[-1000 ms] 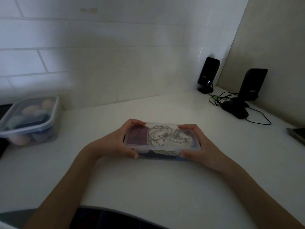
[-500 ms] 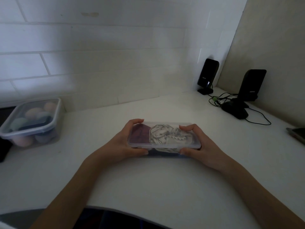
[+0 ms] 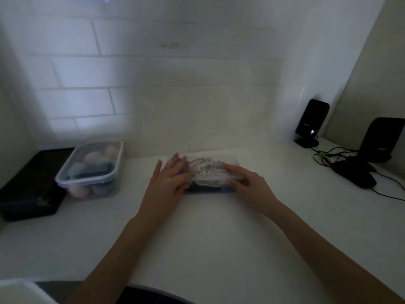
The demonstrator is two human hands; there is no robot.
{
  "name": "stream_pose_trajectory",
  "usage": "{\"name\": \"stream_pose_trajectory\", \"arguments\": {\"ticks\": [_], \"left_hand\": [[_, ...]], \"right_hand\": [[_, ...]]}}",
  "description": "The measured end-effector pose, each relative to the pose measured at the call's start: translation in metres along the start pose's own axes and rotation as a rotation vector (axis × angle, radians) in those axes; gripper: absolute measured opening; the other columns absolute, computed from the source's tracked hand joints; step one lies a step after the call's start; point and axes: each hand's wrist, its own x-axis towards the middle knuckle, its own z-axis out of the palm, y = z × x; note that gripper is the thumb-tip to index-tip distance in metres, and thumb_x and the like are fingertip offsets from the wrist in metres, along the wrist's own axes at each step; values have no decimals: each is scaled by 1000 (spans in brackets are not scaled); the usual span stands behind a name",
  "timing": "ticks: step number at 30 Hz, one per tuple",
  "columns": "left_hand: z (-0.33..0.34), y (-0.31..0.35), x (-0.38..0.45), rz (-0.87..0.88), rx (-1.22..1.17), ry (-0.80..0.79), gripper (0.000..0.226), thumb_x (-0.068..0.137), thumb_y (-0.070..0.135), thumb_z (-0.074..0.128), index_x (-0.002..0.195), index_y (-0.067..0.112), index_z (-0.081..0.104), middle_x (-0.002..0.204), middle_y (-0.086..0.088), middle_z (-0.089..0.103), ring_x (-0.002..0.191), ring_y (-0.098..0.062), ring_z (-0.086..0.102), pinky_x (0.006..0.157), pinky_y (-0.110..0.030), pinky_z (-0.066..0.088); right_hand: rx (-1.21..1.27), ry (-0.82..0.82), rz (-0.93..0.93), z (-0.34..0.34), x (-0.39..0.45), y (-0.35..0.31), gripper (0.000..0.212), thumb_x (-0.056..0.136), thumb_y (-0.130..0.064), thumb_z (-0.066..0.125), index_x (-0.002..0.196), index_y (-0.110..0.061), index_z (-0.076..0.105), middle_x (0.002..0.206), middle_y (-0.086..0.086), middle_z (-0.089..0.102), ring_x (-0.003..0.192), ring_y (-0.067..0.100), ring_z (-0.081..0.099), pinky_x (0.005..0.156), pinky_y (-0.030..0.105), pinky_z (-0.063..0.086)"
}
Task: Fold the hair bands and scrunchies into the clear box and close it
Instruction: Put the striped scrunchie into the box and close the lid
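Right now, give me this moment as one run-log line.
left hand: flat on lid, left end | right hand: gripping right end | clear box: on counter, lid on, bands inside | latch: cannot tell

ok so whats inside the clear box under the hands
Through the clear box's lid a white, dark-patterned scrunchie shows mid-box, with something purple beside it. The left hand lies flat over that end and the right hand covers the other, hiding the rest.

Dim, greyish head view | pale bluish light patch fell on tiled wall (image 3: 72, 84) upper left | hands (image 3: 168, 178) and clear box (image 3: 210, 172) smeared by motion blur | wide-angle bending at edges | corners murky
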Motion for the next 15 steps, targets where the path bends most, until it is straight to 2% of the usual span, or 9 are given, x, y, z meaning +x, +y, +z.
{"name": "stream_pose_trajectory", "arguments": {"ticks": [1,3,5,6,7,9,10,12,15], "left_hand": [[-1,-8,3,-3,72,17,32,80,11,54,108,18,67,133,-9,56,133,-29,39,109,-49,18],[-1,-25,7,-50,195,22,43,77,5,41,111,14,65,130,-10,60,129,-33,46,109,-45,24],[0,-39,8,-68,282,12,48,75,6,37,117,6,61,130,-17,58,126,-37,48,109,-44,29],[0,-42,8,-83,318,-15,49,76,8,41,122,3,56,130,-20,57,126,-38,47,108,-47,33],[3,-46,8,-95,359,-40,52,76,13,47,127,1,50,133,-22,54,128,-39,46,107,-51,34],[8,-52,4,-136,420,-90,73,74,24,64,137,3,34,141,-23,45,132,-40,40,106,-55,27],[9,-53,2,-180,418,-113,83,72,28,68,141,5,28,144,-24,39,134,-40,35,106,-55,23],[12,-54,2,-251,390,-105,84,77,35,64,145,12,19,150,-26,26,140,-43,21,108,-56,17],[16,-53,6,-293,406,-94,79,81,40,59,147,19,21,152,-29,15,141,-47,10,109,-60,17]], "right_hand": [[0,0,-15,10,11,-4,41,92,-21,59,131,-31,54,115,-9,63,99,21,64,76,10,44],[17,15,-39,31,30,-12,41,93,-18,57,133,-25,53,122,0,64,98,8,58,78,5,38],[37,37,-55,53,46,-19,41,93,-14,56,133,-21,54,102,-7,68,80,-2,53,73,4,37],[42,45,-56,63,53,-22,41,92,-12,56,133,-20,54,87,-13,62,69,-7,48,70,4,37],[46,54,-59,72,58,-26,42,92,-12,56,133,-19,54,81,-14,55,64,-8,44,69,5,36],[52,67,-60,90,68,-33,42,92,-12,56,133,-18,54,94,-2,62,76,-5,53,79,12,39],[50,73,-65,97,70,-36,42,92,-12,56,133,-18,54,109,4,65,90,7,61,88,16,40],[28,80,-90,111,77,-40,43,92,-10,54,134,-19,53,129,8,61,112,23,59,98,22,38],[-1,73,-107,122,90,-40,42,95,-8,49,135,-19,51,135,13,56,119,27,55,92,13,32]]}}
